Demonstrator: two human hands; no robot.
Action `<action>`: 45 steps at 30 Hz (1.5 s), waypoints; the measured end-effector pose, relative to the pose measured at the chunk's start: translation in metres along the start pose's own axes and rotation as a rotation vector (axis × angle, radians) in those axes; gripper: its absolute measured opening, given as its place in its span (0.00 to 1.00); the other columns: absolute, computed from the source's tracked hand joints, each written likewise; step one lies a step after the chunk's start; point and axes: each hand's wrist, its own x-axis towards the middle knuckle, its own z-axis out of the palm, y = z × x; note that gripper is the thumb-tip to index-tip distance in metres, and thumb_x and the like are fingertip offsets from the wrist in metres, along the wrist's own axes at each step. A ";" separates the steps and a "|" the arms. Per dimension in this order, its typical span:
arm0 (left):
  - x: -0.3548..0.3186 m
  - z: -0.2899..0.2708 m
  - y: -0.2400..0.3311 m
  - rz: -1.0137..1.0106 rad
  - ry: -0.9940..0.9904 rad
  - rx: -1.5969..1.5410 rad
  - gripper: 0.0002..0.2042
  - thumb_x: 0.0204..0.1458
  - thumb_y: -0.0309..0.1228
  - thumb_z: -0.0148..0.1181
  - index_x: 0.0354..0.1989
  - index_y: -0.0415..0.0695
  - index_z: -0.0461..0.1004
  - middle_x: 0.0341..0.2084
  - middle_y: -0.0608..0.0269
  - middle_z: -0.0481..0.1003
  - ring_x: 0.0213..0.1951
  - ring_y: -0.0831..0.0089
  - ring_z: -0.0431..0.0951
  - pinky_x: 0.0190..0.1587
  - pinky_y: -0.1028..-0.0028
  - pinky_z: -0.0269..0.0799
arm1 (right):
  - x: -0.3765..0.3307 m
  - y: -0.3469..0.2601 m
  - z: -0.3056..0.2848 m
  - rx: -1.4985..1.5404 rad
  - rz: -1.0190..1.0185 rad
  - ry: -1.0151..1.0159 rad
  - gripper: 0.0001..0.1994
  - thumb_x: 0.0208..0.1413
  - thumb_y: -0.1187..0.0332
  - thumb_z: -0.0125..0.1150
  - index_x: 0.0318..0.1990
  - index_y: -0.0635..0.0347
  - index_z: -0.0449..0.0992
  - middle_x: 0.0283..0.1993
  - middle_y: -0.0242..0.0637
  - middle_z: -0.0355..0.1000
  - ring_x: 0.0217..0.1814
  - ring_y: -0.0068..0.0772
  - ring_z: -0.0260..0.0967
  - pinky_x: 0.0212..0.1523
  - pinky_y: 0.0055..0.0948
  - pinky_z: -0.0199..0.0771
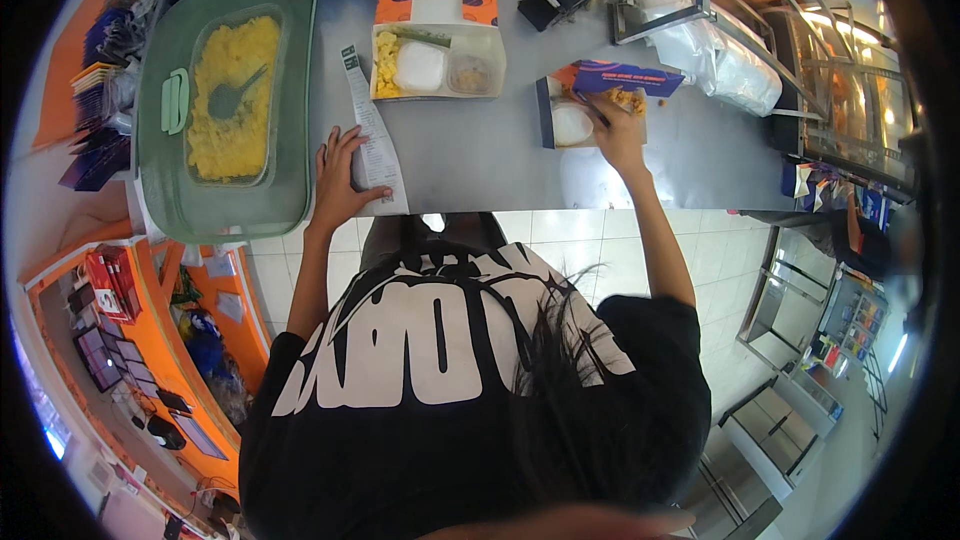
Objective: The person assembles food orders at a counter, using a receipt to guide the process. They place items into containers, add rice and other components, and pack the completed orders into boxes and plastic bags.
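left hand (340, 182) has its fingers spread apart over a long paper slip (377, 150) near the left-middle of the metal surface (465, 160). right hand (618, 135) is dipping into the small food box (546, 118) on the right, can't tell if those fingers are pinching anything. bigger open box (478, 44) sits far side, between the slip and the small one, and there's a green container (163, 185) of yellow food (235, 50) on the left.
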 end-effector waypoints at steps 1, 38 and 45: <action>0.000 0.000 0.000 0.002 0.005 0.008 0.45 0.26 0.45 0.77 0.58 0.48 0.61 0.63 0.59 0.59 0.68 0.51 0.46 0.67 0.49 0.36 | 0.002 0.012 0.011 -0.023 -0.047 0.005 0.12 0.50 0.74 0.60 0.43 0.55 0.79 0.40 0.48 0.75 0.36 0.51 0.74 0.38 0.36 0.72; -0.004 0.001 -0.002 -0.047 -0.019 0.014 0.45 0.27 0.51 0.75 0.58 0.51 0.61 0.64 0.63 0.57 0.69 0.55 0.45 0.68 0.50 0.34 | -0.024 -0.038 0.042 -0.160 0.488 0.321 0.47 0.30 0.45 0.78 0.55 0.64 0.61 0.45 0.43 0.67 0.40 0.39 0.68 0.43 0.35 0.71; -0.004 0.005 -0.007 0.016 0.034 -0.018 0.43 0.29 0.50 0.74 0.56 0.51 0.62 0.63 0.62 0.59 0.69 0.52 0.47 0.67 0.47 0.36 | -0.022 -0.017 0.050 -0.390 0.340 0.324 0.49 0.32 0.51 0.78 0.60 0.64 0.55 0.56 0.50 0.64 0.54 0.48 0.68 0.50 0.41 0.71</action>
